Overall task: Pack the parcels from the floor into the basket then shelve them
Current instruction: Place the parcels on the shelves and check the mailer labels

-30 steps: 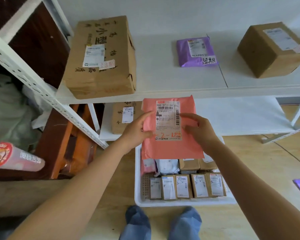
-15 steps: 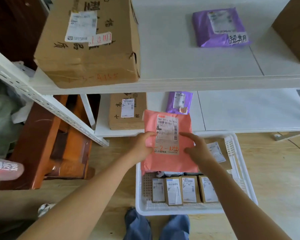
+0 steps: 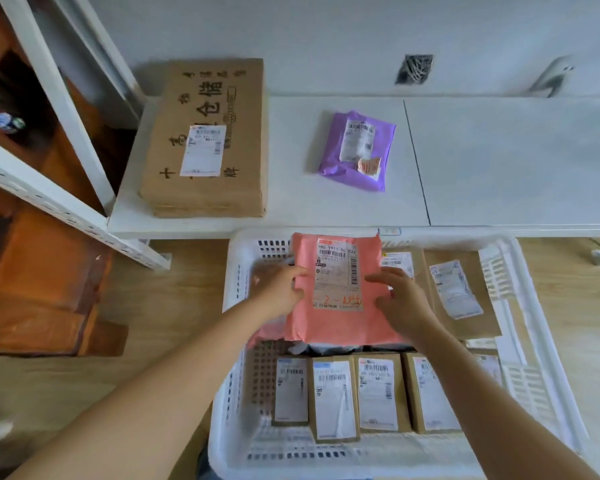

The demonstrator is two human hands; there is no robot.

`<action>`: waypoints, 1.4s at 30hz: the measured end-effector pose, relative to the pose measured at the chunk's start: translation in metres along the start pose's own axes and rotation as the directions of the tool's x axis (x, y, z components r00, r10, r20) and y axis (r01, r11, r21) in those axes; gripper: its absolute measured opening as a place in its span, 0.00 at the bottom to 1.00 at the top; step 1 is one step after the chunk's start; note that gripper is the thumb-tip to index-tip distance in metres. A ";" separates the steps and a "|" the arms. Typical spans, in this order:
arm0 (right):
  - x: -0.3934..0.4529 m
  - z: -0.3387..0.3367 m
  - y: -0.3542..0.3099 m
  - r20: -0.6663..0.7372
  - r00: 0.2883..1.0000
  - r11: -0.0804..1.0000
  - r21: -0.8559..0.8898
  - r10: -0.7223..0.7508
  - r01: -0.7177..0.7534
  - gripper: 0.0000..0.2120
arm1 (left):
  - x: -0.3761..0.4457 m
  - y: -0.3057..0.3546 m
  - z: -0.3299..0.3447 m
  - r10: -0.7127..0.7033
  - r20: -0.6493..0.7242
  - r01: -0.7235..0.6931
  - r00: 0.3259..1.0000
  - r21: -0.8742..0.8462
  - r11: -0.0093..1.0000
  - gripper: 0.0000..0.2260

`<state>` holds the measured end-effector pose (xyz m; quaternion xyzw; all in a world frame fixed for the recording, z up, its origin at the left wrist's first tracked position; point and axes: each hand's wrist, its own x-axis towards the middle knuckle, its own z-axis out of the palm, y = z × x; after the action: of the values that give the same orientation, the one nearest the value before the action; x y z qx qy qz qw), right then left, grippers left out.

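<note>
Inside white basket [image 3: 499, 282]: small brown boxes [image 3: 378, 393], pink parcel [image 3: 336, 323] in both hands' grip.

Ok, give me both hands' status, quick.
Left hand: closed on the pink mailer's left edge.
Right hand: closed on the same pink mailer's right side, over the white basket.

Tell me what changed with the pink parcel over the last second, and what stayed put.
The pink parcel came down from in front of the upper shelf edge to just over the white basket, in front of the lower shelf. The left hand and right hand kept hold of its sides. The small boxes in the basket, the brown carton and the purple parcel stayed put.
</note>
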<state>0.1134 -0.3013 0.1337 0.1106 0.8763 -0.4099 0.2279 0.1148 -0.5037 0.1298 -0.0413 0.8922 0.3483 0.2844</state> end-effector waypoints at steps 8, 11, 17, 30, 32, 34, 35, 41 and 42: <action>0.070 0.057 0.089 -0.034 0.999 0.992 -0.122 0.004 -0.008 0.19 | 0.072 -0.064 0.083 -0.031 -0.042 0.033 0.999 0.037 0.999 0.23; 0.076 0.068 0.105 -0.035 0.999 0.988 -0.156 -0.002 -0.003 0.18 | 0.083 -0.079 0.101 -0.031 -0.016 0.032 0.999 0.075 0.997 0.22; 0.060 0.054 0.102 -0.044 0.998 0.981 -0.193 -0.038 0.029 0.16 | 0.073 -0.073 0.093 -0.061 -0.052 0.064 0.997 0.051 0.997 0.21; -0.036 -0.035 -0.033 0.199 0.979 0.892 -0.450 0.049 0.046 0.11 | -0.038 0.058 -0.028 -0.086 -0.029 0.090 0.996 0.327 0.941 0.18; -0.057 -0.061 -0.055 0.234 0.969 0.870 -0.490 0.077 0.050 0.11 | -0.062 0.081 -0.050 -0.150 0.056 0.125 0.987 0.320 0.939 0.14; -0.079 -0.093 -0.085 0.255 0.963 0.836 -0.544 0.082 0.073 0.13 | -0.087 0.106 -0.072 -0.196 0.107 0.155 0.975 0.306 0.939 0.14; -0.089 -0.110 -0.102 0.243 0.967 0.822 -0.563 0.072 0.080 0.14 | -0.099 0.120 -0.083 -0.197 0.097 0.160 0.976 0.302 0.940 0.16; -0.144 -0.200 -0.198 0.130 0.989 0.783 -0.608 -0.065 0.131 0.14 | -0.166 0.210 -0.164 -0.073 -0.059 0.091 0.996 0.433 0.897 0.15; -0.152 -0.211 -0.210 0.112 0.991 0.791 -0.598 -0.077 0.129 0.15 | -0.176 0.223 -0.176 -0.063 -0.082 0.093 0.995 0.434 0.896 0.15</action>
<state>0.1011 -0.2750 0.4669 -0.0327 0.9557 -0.1251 0.2644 0.1165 -0.4711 0.4625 -0.0235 0.9542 0.1259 0.2705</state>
